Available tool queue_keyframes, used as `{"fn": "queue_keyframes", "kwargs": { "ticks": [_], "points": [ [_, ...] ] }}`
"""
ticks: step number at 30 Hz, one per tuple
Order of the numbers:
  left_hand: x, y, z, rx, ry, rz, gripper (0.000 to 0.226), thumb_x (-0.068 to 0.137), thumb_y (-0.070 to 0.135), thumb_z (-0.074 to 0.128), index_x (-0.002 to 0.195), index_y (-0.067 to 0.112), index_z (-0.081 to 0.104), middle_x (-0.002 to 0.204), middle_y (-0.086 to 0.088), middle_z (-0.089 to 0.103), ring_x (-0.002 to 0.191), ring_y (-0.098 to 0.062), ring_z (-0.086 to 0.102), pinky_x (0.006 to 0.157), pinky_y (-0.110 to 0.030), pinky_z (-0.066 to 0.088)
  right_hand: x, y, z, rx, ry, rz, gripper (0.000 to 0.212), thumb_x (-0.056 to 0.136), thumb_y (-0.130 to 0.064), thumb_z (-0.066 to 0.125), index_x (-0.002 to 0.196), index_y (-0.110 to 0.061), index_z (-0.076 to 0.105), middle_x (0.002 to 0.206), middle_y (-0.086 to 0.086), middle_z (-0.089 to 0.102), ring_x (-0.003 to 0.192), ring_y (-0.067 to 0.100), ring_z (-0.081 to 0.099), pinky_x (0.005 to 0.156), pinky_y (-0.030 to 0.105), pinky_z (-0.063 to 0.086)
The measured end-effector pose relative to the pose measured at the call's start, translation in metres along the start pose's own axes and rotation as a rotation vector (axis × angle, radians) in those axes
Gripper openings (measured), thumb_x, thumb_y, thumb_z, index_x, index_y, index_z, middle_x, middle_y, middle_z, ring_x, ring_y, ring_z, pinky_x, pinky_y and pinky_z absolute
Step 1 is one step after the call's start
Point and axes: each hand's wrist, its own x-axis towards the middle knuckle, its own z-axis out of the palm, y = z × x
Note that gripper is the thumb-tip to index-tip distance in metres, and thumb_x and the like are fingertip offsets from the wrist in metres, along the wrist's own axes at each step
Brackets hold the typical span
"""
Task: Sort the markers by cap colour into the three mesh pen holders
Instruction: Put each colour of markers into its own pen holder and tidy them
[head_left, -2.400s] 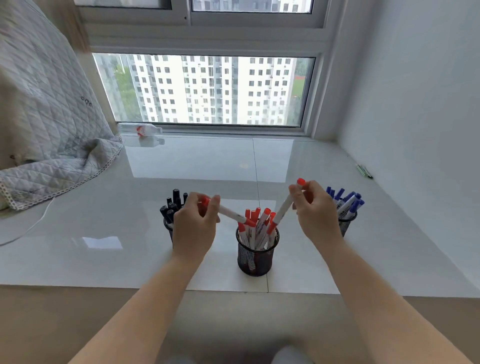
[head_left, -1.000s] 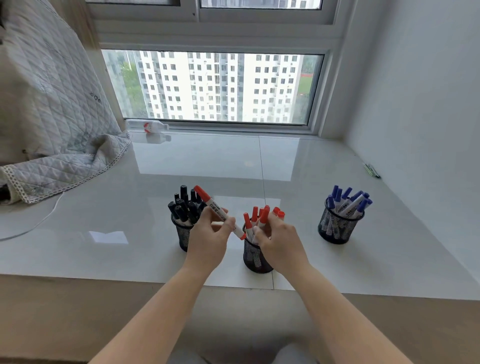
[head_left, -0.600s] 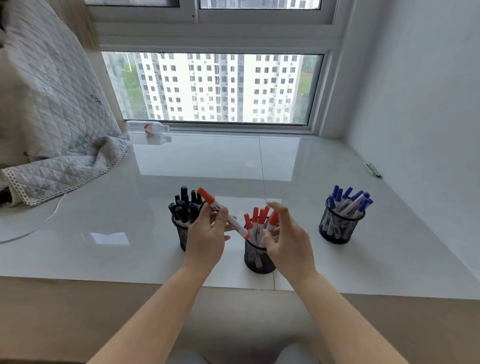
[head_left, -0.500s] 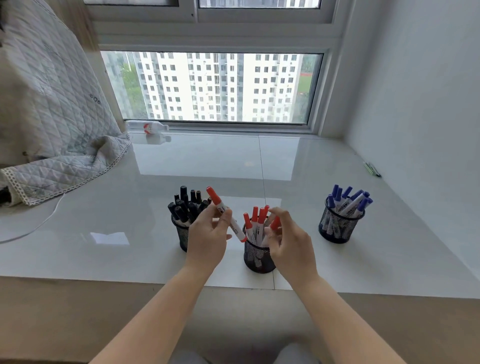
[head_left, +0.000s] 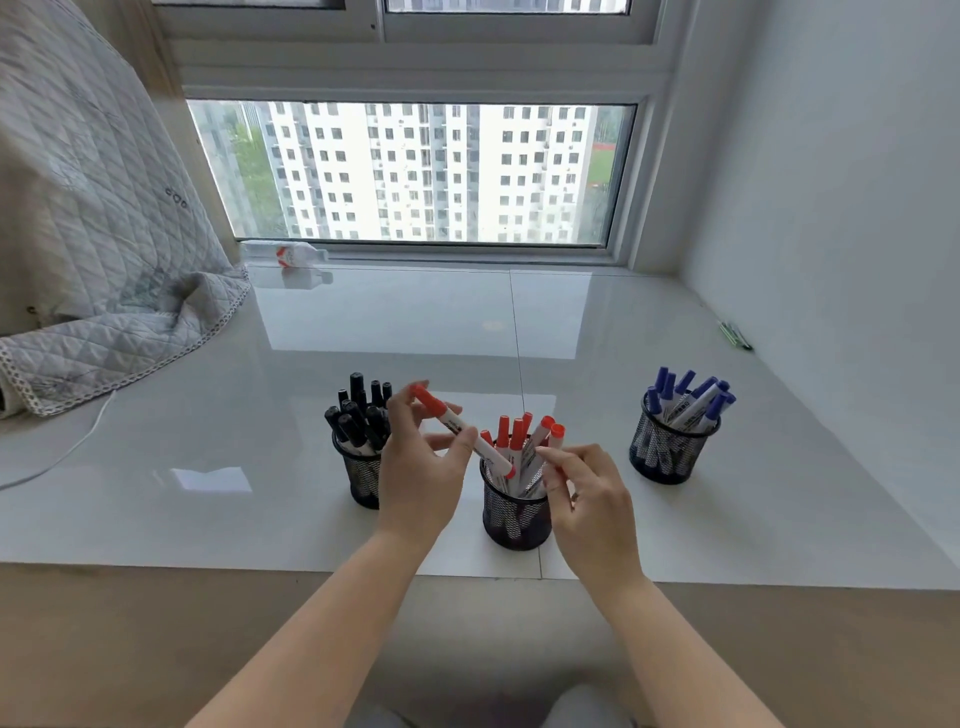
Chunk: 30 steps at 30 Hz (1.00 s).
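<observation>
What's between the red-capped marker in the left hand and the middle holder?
Little: the red-capped marker, gripped by the left hand, slants toward the middle holder. The right hand hovers at its rim, and red markers crowd the opening.

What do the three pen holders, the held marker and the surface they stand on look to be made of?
Pen holders, e.g. the middle holder: black wire mesh, likely painted metal; the markers show through the weave. Red-capped marker pinched in the left hand: smooth white barrel and red cap, probably plastic. Sill surface: glossy pale stone or tile; it mirrors the window, and a thin seam runs through it.
</observation>
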Motion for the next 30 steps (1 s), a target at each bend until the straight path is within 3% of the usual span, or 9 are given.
{"fn": "queue_keyframes", "kwargs": {
  "ticks": [2,4,10,14,19,22,26,30],
  "points": [
    [0.001,0.000,-0.001,0.006,0.006,0.017,0.071,0.081,0.014,0.070,0.129,0.038,0.024,0.098,0.017,0.059,0.067,-0.002,0.068,0.063,-0.015,0.052,0.001,0.002,-0.003,0.040,-0.013,0.008,0.016,0.083,-0.003,0.064,0.096,-0.010,0.070,0.088,0.000,0.059,0.080,0.020,0.060,0.065,0.027,0.051],
    [0.003,0.000,-0.001,0.035,0.001,0.033,0.075,0.080,0.014,0.071,0.132,0.039,0.022,0.098,0.015,0.058,0.067,-0.004,0.068,0.064,-0.019,0.053,0.004,0.003,-0.006,0.075,-0.010,0.029,0.014,0.084,-0.003,0.063,0.094,-0.010,0.069,0.089,-0.004,0.054,0.075,0.014,0.060,0.063,0.026,0.051],
    [-0.001,-0.004,0.007,0.157,-0.057,0.149,0.039,0.087,0.023,0.063,0.117,0.034,0.042,0.092,0.018,0.062,0.068,0.004,0.065,0.063,-0.024,0.052,0.013,0.009,-0.013,0.066,-0.008,0.154,0.011,0.087,-0.014,0.061,0.097,-0.015,0.064,0.093,-0.009,0.048,0.071,-0.003,0.054,0.059,0.009,0.040],
    [-0.006,-0.010,0.014,0.190,-0.089,0.175,0.033,0.087,0.025,0.063,0.112,0.035,0.045,0.089,0.016,0.062,0.070,0.003,0.065,0.064,-0.025,0.055,0.019,0.010,-0.017,0.065,-0.099,0.225,0.005,0.088,-0.022,0.059,0.091,-0.020,0.063,0.092,-0.009,0.050,0.069,-0.005,0.052,0.061,0.003,0.037],
    [-0.013,-0.022,0.018,0.231,-0.138,0.156,0.030,0.085,0.024,0.066,0.112,0.028,0.054,0.087,0.015,0.063,0.076,0.004,0.062,0.063,-0.011,0.050,0.028,0.010,-0.020,0.035,-0.260,0.313,0.009,0.090,-0.028,0.055,0.087,-0.022,0.061,0.093,-0.004,0.056,0.069,0.002,0.055,0.062,0.015,0.039],
    [-0.017,-0.026,0.018,0.266,-0.143,0.147,0.027,0.086,0.023,0.066,0.111,0.026,0.058,0.088,0.012,0.064,0.079,0.001,0.062,0.066,-0.017,0.053,0.033,0.009,-0.021,-0.016,-0.320,0.309,0.011,0.091,-0.028,0.053,0.089,-0.021,0.061,0.093,-0.003,0.058,0.073,0.009,0.055,0.068,0.024,0.038],
    [-0.020,-0.027,0.017,0.378,-0.144,0.211,0.018,0.088,0.025,0.062,0.106,0.022,0.065,0.092,0.008,0.066,0.083,-0.007,0.063,0.067,-0.028,0.054,0.035,0.009,-0.023,-0.010,-0.334,0.310,0.011,0.091,-0.029,0.052,0.089,-0.023,0.060,0.092,-0.004,0.059,0.077,0.011,0.055,0.070,0.026,0.039],
    [-0.019,-0.026,0.013,0.540,-0.155,0.273,0.023,0.090,0.030,0.058,0.110,0.024,0.068,0.092,0.006,0.066,0.087,-0.015,0.058,0.067,-0.021,0.043,0.038,0.009,-0.024,-0.024,-0.357,0.327,0.010,0.090,-0.029,0.053,0.087,-0.023,0.061,0.089,-0.004,0.059,0.078,0.013,0.055,0.069,0.026,0.037]
  ]
}}
